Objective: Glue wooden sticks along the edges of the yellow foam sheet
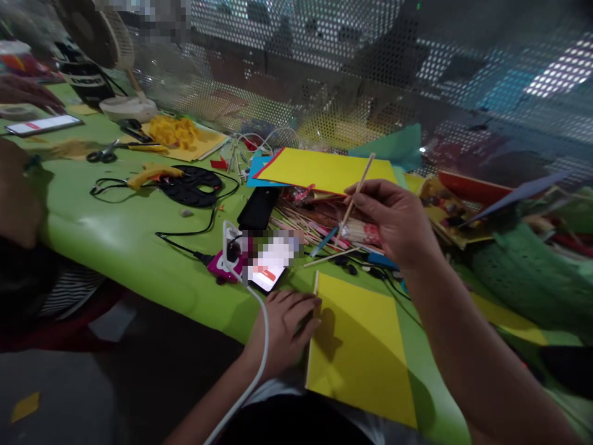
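Observation:
My right hand is raised over the table, thumb and fingers pinching a thin wooden stick that slants down to the left. Below it a yellow sheet lies at the table's near edge, with another wooden stick along its left side. My left hand is at that left side, its bent fingers and thumb closed at the sheet's edge and the stick. A pile of loose sticks lies beyond, beside a plastic-wrapped bundle of sticks under my right hand.
A lit phone and a magenta power strip with cables stand left of the sheet. Behind lie stacked yellow sheets, a glue gun and scissors. A green basket stands right. Another person's hand is far left.

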Motion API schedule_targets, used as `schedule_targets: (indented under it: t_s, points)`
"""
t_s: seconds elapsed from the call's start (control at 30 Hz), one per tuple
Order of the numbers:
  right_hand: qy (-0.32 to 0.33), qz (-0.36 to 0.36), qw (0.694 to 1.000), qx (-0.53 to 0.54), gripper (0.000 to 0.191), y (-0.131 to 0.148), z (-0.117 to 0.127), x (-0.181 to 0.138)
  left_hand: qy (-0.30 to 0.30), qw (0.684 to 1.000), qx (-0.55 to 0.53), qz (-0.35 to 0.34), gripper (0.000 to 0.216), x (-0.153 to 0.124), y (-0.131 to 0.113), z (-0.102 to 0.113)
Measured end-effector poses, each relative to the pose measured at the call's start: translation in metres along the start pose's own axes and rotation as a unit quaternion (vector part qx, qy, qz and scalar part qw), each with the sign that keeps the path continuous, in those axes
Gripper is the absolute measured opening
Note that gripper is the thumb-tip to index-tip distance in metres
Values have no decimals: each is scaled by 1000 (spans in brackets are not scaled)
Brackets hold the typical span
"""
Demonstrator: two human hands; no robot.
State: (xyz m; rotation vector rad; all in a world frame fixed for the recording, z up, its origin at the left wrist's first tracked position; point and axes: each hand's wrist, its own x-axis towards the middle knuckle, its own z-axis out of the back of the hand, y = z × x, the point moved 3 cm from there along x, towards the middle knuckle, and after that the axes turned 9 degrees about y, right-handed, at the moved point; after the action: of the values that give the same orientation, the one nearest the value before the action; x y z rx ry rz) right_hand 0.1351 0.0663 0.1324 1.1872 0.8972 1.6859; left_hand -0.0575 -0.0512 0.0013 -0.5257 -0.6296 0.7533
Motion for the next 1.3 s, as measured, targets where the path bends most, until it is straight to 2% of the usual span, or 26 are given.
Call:
schedule_targets:
  t_s: [0.1, 0.17, 0.27, 0.4, 0.53, 0.67, 1.3]
  points:
    - [8, -20, 995, -101, 14, 0, 19, -39, 16, 1000, 16, 11, 27, 3, -2, 4]
    - [34, -19, 978, -204, 17, -7, 24, -64, 41, 998, 39, 22, 31, 7, -5, 5]
    - [105, -22, 941, -322, 22, -26, 21, -98, 93, 992, 81, 32, 37, 16, -10, 4]
    - [157, -50, 907, -387, 23, -56, 12, -123, 93, 989, 106, 40, 37, 28, -9, 0]
    - [176, -50, 896, -404, 17, -74, 6, -128, 68, 993, 93, 25, 35, 32, -2, -4]
    - [174, -25, 894, -413, 17, -80, 3, -126, 64, 994, 90, 18, 36, 29, 2, -7]
    - [156, -17, 882, -444, 20, -85, -6, -125, 82, 990, 116, 16, 36, 28, 3, -6]
